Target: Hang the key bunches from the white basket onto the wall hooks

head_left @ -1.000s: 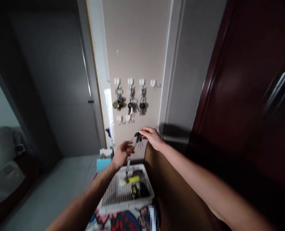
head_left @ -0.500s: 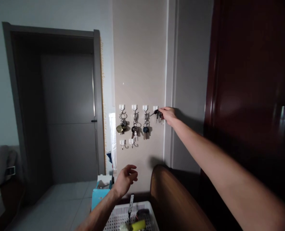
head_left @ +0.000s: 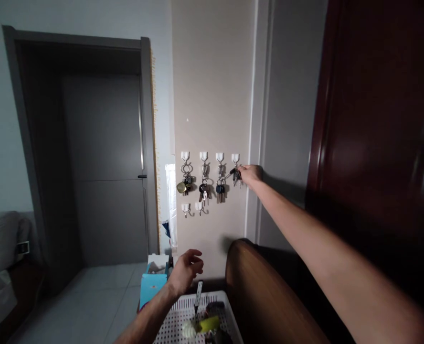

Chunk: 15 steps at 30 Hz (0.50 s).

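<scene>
My right hand [head_left: 250,175] is closed on a bunch of keys [head_left: 236,176] at the rightmost white wall hook [head_left: 235,157]. Whether the key ring sits on that hook I cannot tell. Left of it, in the same row, hang a bunch with a dark blue tag [head_left: 220,189], a bunch with silver keys [head_left: 204,191] and a bunch with a brassy round piece [head_left: 182,187]. Below them are two bare hooks [head_left: 185,209]. My left hand [head_left: 187,271] hovers with loosely bent, parted fingers above a white basket [head_left: 223,297], holding nothing.
A yellow-green item [head_left: 208,324] and other small things lie in the basket. Beside it stands a blue box [head_left: 153,286]. A curved brown wooden panel [head_left: 258,291] rises on the right. Behind are a grey door [head_left: 104,129] and a dark red door [head_left: 376,119].
My right hand has moved slightly down relative to the rightmost hook, so more of the hook shows above it. The view has shifted a little. My left hand stays much the same.
</scene>
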### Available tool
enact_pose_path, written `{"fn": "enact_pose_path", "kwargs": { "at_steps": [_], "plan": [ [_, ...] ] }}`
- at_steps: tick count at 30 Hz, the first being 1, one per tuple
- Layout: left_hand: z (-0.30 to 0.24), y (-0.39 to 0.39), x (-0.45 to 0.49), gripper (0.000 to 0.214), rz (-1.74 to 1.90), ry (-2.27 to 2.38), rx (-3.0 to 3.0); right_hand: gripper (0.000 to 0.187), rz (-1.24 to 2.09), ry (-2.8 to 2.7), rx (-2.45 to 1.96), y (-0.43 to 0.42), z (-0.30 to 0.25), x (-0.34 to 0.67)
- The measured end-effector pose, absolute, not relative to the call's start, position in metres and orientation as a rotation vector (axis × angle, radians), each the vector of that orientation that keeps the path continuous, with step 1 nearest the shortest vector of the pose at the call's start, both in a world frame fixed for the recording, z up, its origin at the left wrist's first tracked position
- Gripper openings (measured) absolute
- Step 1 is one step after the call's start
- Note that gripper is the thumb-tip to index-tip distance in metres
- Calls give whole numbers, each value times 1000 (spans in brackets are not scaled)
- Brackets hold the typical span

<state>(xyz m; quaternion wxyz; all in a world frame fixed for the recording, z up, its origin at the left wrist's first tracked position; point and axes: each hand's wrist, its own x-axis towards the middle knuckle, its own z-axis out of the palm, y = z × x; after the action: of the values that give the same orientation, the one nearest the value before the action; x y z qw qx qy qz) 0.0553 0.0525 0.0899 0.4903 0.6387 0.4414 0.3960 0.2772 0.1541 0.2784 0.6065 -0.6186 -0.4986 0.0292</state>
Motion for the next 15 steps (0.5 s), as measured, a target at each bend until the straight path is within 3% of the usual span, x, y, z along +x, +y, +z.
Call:
{"fn": "enact_pose_path", "kwargs": {
  "at_steps": [7,15],
  "plan": [
    [48,36,28,26,848,1274,1677,33,-237,-1339,-1355,105,204,248],
    [-12,11,13,29,518,1505,1855,21,541,-2702,-1331,38,74,187]
  ]
}}
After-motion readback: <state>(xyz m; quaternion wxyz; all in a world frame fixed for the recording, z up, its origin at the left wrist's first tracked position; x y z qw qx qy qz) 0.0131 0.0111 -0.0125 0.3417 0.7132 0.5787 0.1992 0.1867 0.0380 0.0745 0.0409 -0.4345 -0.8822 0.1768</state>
